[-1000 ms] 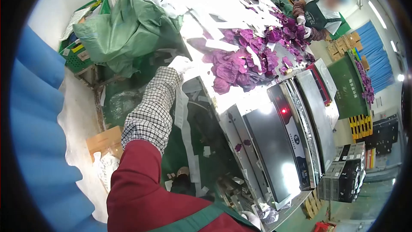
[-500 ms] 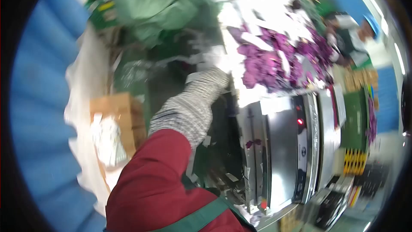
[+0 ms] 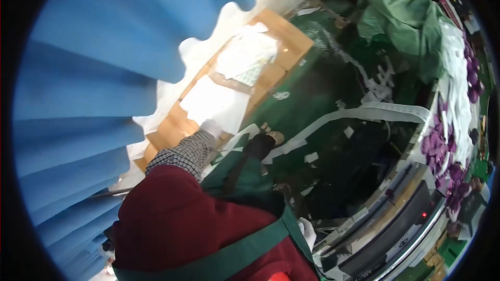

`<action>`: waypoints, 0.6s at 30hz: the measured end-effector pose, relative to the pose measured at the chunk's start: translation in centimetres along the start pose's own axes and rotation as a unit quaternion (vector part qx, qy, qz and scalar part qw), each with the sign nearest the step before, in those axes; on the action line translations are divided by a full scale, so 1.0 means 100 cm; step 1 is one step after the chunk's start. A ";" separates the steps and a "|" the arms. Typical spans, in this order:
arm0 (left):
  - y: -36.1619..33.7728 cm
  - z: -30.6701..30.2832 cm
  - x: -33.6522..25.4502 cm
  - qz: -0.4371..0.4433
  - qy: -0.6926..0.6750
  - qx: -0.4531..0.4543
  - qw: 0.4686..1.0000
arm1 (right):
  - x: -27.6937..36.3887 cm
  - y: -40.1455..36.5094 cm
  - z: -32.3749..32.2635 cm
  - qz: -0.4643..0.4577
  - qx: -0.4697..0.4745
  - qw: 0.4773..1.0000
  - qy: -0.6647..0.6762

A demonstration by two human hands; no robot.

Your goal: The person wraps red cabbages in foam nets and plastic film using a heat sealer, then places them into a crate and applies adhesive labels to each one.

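Leaning down to my left now. My left hand [image 3: 211, 126], in a white glove, is at the near end of the cardboard box [image 3: 284, 34] on the floor, which runs away from me toward 12 o'clock. The glove is touching the near edge of the big white sheet [image 3: 216, 101] lying in that box. I cannot tell whether the fingers are pinching the sheet or just resting on it, because the checked sleeve [image 3: 185, 151] hides most of the hand.

My right hand [image 3: 308, 231], also gloved, hangs low at 5 o'clock beside my green apron [image 3: 245, 260]. Only a sliver of it shows, so I cannot tell whether it is open or shut.

The blue curtain [image 3: 94, 62] fills 9 to 11 o'clock, right against the box. A long paper strip [image 3: 364, 110] trails off toward 2 o'clock, and purple leaves [image 3: 435, 143] sit up on the table edge at 3 o'clock.

To do this well, I reckon I should get my fingertips under the sheet's corner rather than press on top. A thin sheet probably slides in a glove. I should also keep my elbow off the curtain and my feet off that strip.
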State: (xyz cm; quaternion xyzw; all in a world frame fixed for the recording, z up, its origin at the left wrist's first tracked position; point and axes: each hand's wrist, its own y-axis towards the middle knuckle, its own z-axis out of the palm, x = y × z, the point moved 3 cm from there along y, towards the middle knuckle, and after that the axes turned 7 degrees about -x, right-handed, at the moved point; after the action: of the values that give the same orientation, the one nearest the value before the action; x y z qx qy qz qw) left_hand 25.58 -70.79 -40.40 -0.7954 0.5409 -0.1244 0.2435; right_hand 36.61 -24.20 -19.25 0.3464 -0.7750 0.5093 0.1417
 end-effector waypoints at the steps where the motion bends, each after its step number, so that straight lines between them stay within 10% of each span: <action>1: -0.019 -0.029 0.034 -0.171 -0.134 -0.039 0.975 | -0.016 0.006 0.008 -0.059 0.003 0.996 -0.063; 6: 0.016 0.009 0.145 -0.300 -0.190 -0.066 0.932 | -0.006 -0.006 0.046 -0.047 0.092 0.989 -0.106; 18: 0.124 0.038 0.161 -0.114 -0.222 -0.244 0.937 | 0.056 0.035 0.137 -0.063 0.114 0.968 -0.216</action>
State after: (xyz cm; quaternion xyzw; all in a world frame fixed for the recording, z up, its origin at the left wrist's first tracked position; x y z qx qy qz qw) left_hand 23.56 -88.36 -51.17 -0.8939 0.3926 0.1646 0.1403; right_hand 31.96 -37.74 -24.53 0.5098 -0.7008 0.4976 -0.0377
